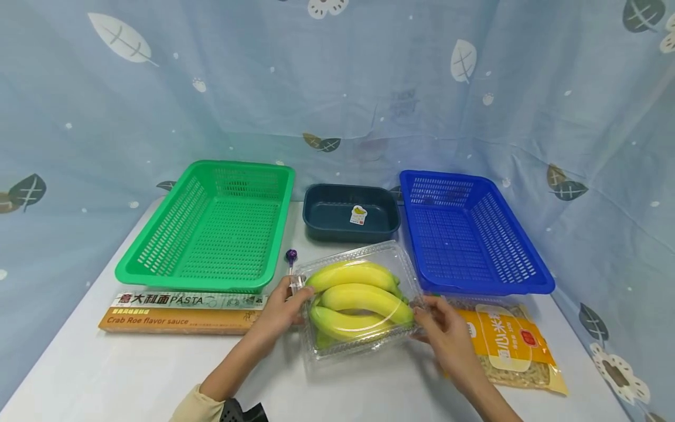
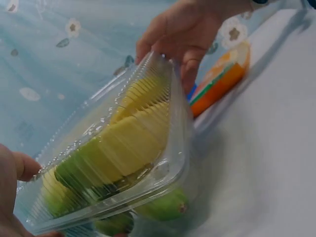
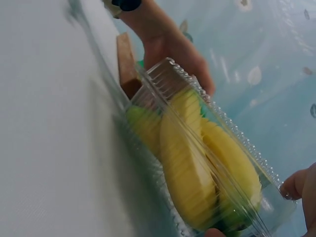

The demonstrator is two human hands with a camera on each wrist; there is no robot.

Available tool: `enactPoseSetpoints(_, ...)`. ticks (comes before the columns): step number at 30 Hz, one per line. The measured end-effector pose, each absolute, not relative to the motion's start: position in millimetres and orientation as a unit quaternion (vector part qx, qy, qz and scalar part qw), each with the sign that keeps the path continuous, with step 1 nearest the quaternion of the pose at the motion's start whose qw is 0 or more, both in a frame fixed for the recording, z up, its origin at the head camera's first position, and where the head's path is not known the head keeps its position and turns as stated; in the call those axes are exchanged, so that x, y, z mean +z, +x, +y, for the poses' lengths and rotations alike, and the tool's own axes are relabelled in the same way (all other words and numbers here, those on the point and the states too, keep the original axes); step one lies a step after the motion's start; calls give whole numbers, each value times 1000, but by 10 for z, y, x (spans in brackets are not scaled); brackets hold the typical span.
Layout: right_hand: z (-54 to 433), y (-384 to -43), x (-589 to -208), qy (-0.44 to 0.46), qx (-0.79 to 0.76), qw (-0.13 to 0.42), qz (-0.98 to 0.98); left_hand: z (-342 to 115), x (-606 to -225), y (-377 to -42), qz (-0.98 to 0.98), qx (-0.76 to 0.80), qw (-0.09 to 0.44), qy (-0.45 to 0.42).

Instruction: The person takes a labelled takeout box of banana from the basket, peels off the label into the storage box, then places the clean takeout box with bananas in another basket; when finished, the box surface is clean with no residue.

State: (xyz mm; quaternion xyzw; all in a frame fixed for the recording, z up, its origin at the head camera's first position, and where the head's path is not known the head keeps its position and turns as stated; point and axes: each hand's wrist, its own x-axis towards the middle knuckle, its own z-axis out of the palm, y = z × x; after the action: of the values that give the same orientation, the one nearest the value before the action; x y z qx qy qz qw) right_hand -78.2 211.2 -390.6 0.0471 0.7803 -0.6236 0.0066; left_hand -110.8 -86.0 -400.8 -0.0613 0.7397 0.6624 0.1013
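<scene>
A clear plastic clamshell box (image 1: 392, 258) with several yellow-green bananas (image 1: 364, 299) inside is held off the table, slightly tilted. My left hand (image 1: 282, 310) grips its left end, thumb on top. At the right end my right hand (image 1: 448, 334) holds the box the same way, fingers partly hidden beneath. In the left wrist view the lid (image 2: 94, 126) lies over the bananas (image 2: 118, 148), and both hands show at its ends. The right wrist view shows the bananas (image 3: 190, 163) through the box's clear side.
Behind stand a green basket (image 1: 279, 234), a dark teal tub (image 1: 350, 234) with a banana sticker, and a blue basket (image 1: 480, 287). A pasta pack (image 1: 195, 300) and a crab roe sauce box (image 1: 179, 321) lie left, a purple lollipop (image 1: 291, 255) behind the box, a noodle bag (image 1: 506, 343) right.
</scene>
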Motion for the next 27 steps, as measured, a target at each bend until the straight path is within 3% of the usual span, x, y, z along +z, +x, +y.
enactPoseSetpoints(13, 2201, -729, -3615, -11, -589, -13, 808, -911, -3840, -888, 699, 704, 115, -52)
enactPoseSetpoints(27, 2244, -852, -3305, -132, -569, -55, 810, -1015, -3655, -670, 672, 734, 94, -27)
